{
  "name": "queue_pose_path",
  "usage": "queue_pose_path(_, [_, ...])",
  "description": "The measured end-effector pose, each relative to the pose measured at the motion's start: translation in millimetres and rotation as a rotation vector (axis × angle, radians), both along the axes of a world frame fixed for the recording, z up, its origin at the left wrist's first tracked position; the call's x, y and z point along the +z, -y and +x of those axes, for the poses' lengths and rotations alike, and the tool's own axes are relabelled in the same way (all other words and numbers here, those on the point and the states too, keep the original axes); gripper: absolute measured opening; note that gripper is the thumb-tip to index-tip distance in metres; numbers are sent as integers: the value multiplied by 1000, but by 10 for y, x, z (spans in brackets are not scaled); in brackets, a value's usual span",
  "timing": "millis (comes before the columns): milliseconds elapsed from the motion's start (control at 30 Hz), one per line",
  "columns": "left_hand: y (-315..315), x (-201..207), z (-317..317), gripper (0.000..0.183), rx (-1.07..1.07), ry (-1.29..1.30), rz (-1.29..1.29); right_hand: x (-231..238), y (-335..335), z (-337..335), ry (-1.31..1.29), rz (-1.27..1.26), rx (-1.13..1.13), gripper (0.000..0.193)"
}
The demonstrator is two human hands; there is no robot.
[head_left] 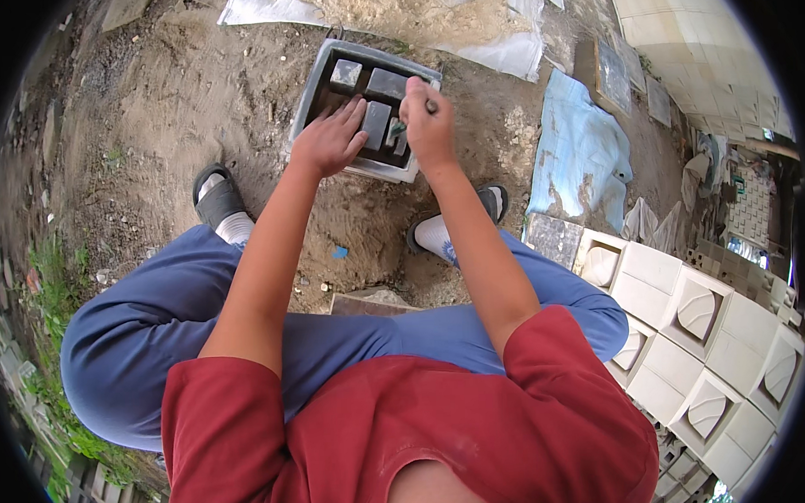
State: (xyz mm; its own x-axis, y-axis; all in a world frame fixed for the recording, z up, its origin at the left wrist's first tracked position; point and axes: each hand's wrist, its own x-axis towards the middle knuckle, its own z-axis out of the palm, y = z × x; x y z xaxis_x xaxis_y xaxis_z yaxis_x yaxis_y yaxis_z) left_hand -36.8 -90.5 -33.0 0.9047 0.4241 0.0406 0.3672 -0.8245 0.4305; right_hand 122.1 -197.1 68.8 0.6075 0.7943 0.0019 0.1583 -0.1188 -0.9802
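On the ground between my feet lies a grey rectangular mould [303, 104], its raised rim around several dark blocks with flat tops. My left hand [329, 139] rests on its left side, fingers stretched out and reaching over the cavity next to a middle block. My right hand [430, 135] is closed over the right side of the mould. It grips a short-handled tool [431, 107], whose dark round handle end sticks out of the fist. Below the fist, a greenish, brush-like tip shows among the blocks; its exact kind is hard to make out.
A muddy light-blue sheet [580, 139] lies to the right. Pale patterned blocks [665, 278] are stacked at the lower right. Sand [412, 22] sits on white sheeting at the far side. Green weeds [50, 308] grow at the left, and a blue scrap [340, 252] lies near my feet.
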Motion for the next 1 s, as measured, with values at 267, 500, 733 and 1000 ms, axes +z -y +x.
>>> queue_pose_path(267, [-16, -68, 0, 68, -2, 17, 17, 24, -100, -79, 149, -13, -44, 47])
queue_pose_path(500, [3, -54, -1, 67, -10, 32, 11, -62, -188, 2, 204, 51, -5, 47])
queue_pose_path(733, [41, 32, 18, 67, -12, 17, -31, -152, -125, 155, 180, 12, -81, 48])
queue_pose_path(1000, [5, 49, 3, 68, -1, 3, -44, -42, -234, 157, 169, -8, -88, 50])
